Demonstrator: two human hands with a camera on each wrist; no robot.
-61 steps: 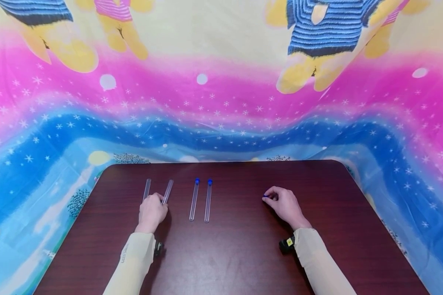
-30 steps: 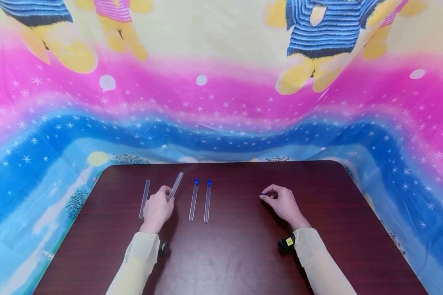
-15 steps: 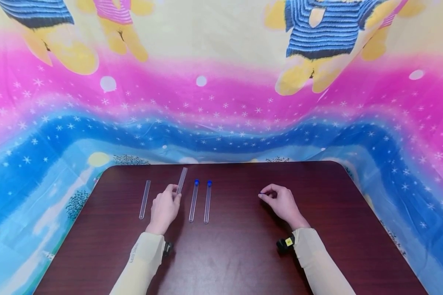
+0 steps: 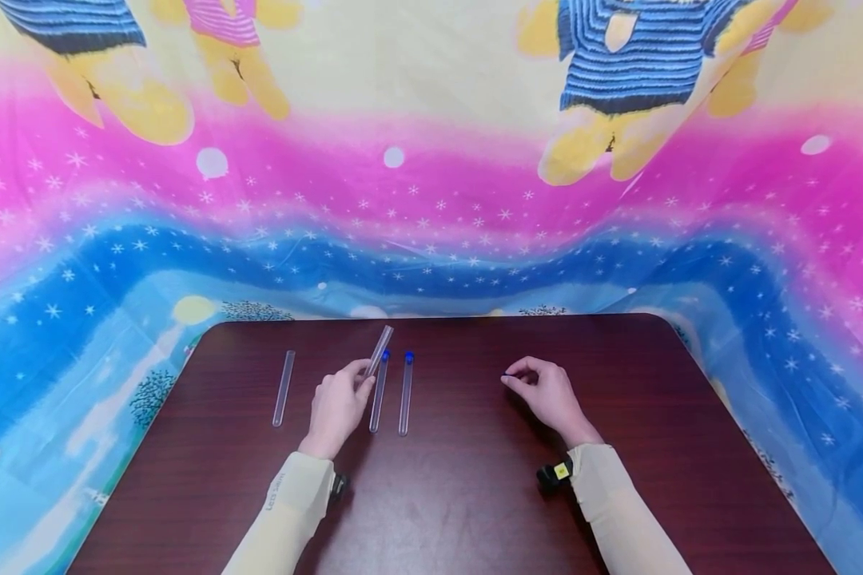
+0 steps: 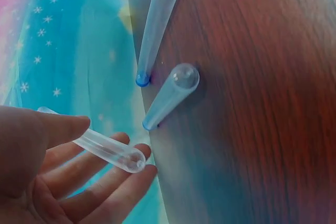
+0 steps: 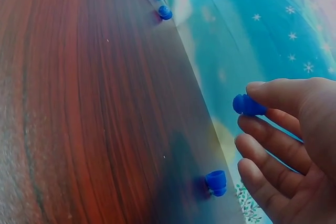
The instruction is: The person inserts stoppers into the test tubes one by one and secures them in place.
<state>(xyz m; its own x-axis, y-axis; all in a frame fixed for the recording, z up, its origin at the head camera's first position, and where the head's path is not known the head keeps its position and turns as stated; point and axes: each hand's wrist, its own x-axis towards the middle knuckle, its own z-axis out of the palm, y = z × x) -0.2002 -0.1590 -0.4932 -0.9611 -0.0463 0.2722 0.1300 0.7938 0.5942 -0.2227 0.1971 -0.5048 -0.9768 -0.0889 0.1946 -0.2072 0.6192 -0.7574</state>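
Note:
My left hand (image 4: 340, 406) pinches an uncapped clear test tube (image 5: 113, 149) between thumb and fingers. That tube is tilted, its rounded end toward the wrist camera, and in the head view it overlaps the nearer of two capped test tubes (image 4: 377, 403). The other capped test tube (image 4: 406, 399) lies just to the right; both have blue caps at the far end. To the left lies an uncapped test tube (image 4: 284, 390). Over on the right, my right hand (image 4: 546, 395) holds a small blue cap (image 6: 249, 105) between thumb and index finger, apart from any tube.
In the right wrist view, a loose blue cap (image 6: 216, 182) rests on the table below my right hand. The dark wooden table (image 4: 446, 495) ends at a far edge, with a patterned cloth (image 4: 431, 224) hanging behind it.
My left hand has lifted the uncapped test tube off the table and carried it rightward, toward the capped ones. My right hand, still holding the cap, has shifted slightly left.

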